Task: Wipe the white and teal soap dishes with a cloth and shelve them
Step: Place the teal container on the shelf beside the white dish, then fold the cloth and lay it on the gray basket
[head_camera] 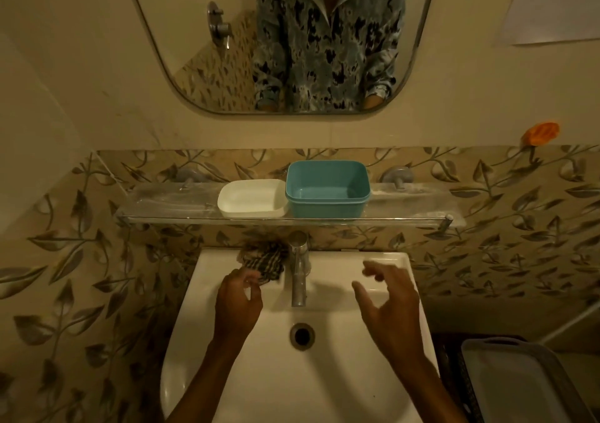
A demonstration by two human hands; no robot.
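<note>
The white soap dish (251,198) and the larger teal soap dish (328,189) stand side by side, touching, on the glass shelf (168,198) above the sink. A checked cloth (264,258) lies bunched on the sink's back ledge, left of the tap. My left hand (238,299) hovers over the basin with curled fingertips at the cloth's near corner; whether it grips the cloth is unclear. Over the right side of the basin, my right hand (389,302) is spread and holds nothing.
A white sink (207,374) with a chrome tap (299,270) and a drain (302,335) fills the foreground. A mirror (194,65) hangs above the shelf. An orange holder (541,133) sticks to the right wall. A grey lidded bin (519,387) sits at the lower right.
</note>
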